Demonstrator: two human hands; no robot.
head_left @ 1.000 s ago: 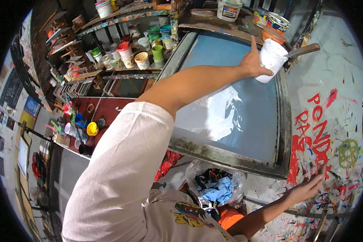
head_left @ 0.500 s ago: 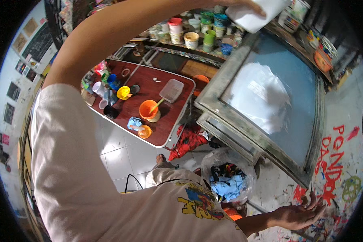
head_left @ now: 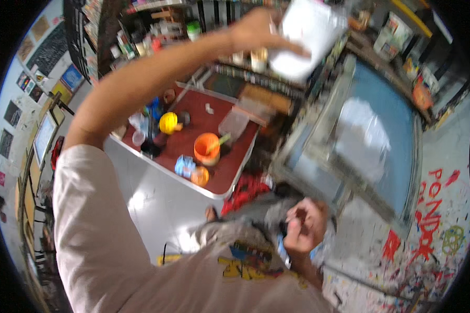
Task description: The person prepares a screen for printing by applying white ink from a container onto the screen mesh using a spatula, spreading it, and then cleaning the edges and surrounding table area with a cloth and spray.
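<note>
My left hand (head_left: 269, 36) is raised at the top, closed on the edge of a white, smooth, round-edged piece (head_left: 305, 39); blur hides whether it is a sheet or a container. Below and right of it, a framed screen (head_left: 378, 138) with blue-grey mesh leans at a slant, bearing a large white patch (head_left: 363, 138). Low in the middle, in front of my shirt, is my right hand (head_left: 305, 227). Its fingers are loosely curled, with a dark gap between them and the thumb, and no held thing shows. A second frame (head_left: 297, 151) lies under the screen's left side.
A dark red table (head_left: 183, 148) at left bears an orange cup (head_left: 206, 146) with a stirring stick, a yellow cup (head_left: 168, 123), a blue crumpled cloth (head_left: 184, 166) and a clear tray (head_left: 234, 124). Paint pots crowd the shelf behind. Red cloth (head_left: 245, 193) lies beside the table.
My right hand has swung from the lower right to in front of my body, its fingers curling in. My left hand, still holding the white piece, has shifted left in view as the camera turned.
</note>
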